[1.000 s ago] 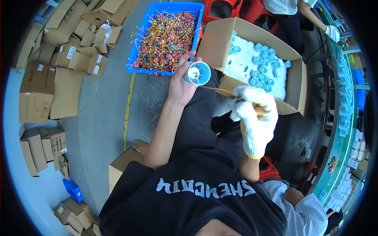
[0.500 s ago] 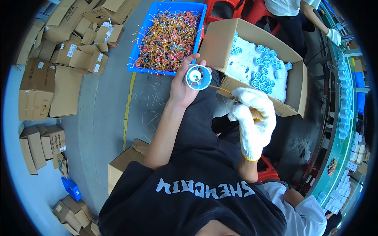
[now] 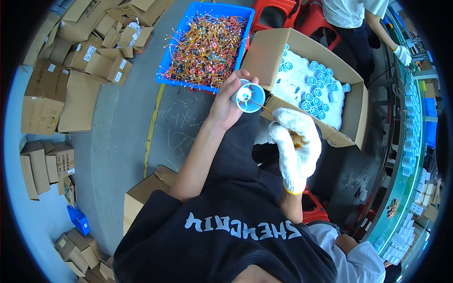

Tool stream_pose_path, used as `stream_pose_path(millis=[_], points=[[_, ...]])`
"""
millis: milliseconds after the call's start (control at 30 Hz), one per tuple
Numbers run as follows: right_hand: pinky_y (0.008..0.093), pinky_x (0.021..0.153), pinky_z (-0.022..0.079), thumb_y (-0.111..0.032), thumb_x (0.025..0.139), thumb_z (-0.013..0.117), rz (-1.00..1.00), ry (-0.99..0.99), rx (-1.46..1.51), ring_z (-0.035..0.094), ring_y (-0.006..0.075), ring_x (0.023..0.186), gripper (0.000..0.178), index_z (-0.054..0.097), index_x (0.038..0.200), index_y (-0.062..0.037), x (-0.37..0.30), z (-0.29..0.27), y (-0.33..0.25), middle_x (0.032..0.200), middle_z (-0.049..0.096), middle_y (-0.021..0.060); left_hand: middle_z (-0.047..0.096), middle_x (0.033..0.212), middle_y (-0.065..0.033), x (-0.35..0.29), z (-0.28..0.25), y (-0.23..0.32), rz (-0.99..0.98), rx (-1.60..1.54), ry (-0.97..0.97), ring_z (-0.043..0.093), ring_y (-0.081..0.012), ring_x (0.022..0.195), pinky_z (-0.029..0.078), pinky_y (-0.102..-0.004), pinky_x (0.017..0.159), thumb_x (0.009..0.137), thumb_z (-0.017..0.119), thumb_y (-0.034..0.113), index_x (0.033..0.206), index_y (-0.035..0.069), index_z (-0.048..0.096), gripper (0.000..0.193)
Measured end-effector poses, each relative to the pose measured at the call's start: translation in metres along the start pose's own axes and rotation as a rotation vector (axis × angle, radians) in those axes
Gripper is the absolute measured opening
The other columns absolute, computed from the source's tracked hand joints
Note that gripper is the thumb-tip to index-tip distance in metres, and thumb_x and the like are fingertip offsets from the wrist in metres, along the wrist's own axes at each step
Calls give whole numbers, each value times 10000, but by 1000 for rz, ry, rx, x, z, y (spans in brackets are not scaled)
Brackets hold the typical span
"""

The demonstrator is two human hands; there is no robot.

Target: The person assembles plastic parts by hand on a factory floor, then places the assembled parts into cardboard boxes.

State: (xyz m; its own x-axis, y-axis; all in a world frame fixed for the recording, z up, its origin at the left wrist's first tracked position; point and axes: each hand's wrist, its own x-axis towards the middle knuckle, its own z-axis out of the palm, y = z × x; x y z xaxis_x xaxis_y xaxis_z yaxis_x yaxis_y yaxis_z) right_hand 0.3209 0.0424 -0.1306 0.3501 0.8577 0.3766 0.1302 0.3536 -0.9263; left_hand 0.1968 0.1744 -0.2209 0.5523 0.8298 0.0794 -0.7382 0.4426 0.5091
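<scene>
A white cup-shaped plastic housing (image 3: 253,104) sits in my bare left hand (image 3: 227,101), its open mouth turned up toward me. Ribs and a small round hub show inside. A thin orange-brown wire (image 3: 261,105) runs from the hub to my right hand (image 3: 298,144). That hand wears a white knitted glove and is closed, thumb and fingers pinching the wire's other end. More brownish strands show within its curled fingers; how many cannot be made out.
Beyond my left hand stands a blue bin (image 3: 204,47) heaped with wired parts. An open carton (image 3: 353,111) of similar white housings is at the right. Empty cardboard boxes (image 3: 78,111) pile up at left. A co-worker's gloved hand (image 3: 402,55) rests by the green conveyor (image 3: 401,188) at far right.
The housing has tipped so its mouth faces more toward my right hand. My right hand has shifted slightly left, and the wire now runs out over the rim.
</scene>
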Motion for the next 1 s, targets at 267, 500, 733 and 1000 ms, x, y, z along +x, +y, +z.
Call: stream_pose_path(millis=[267,500,733,1000], points=[[249,671,524,-42,833,742,-49,102,-429,656,119,752,193,648,1001,-24,10,15,20,899,701,68,648,1050,-100,3,16,-6,-185,341,130,629,-176,999,502,-327,842,963,596,306,1098,72,525,279],[194,540,448,-73,851,725,327,138,-22,595,83,611,213,619,1030,-26,8,-5,34,772,651,45,631,1109,-99,-3,1,10,-315,281,127,607,-173,1051,481,-337,900,932,633,317,1212,44,519,407],[179,453,375,-74,862,697,505,250,340,536,64,523,224,600,1060,-36,0,-5,27,702,607,29,553,1220,-94,-23,32,-2,-68,290,-63,540,-185,1165,433,-367,990,938,596,349,1328,19,437,535],[185,469,397,-36,882,657,511,323,501,549,70,539,202,583,1070,-28,-16,19,22,735,611,33,475,1369,-168,-15,16,-13,54,411,-179,515,-229,1225,443,-388,1002,959,459,498,1373,38,370,625]])
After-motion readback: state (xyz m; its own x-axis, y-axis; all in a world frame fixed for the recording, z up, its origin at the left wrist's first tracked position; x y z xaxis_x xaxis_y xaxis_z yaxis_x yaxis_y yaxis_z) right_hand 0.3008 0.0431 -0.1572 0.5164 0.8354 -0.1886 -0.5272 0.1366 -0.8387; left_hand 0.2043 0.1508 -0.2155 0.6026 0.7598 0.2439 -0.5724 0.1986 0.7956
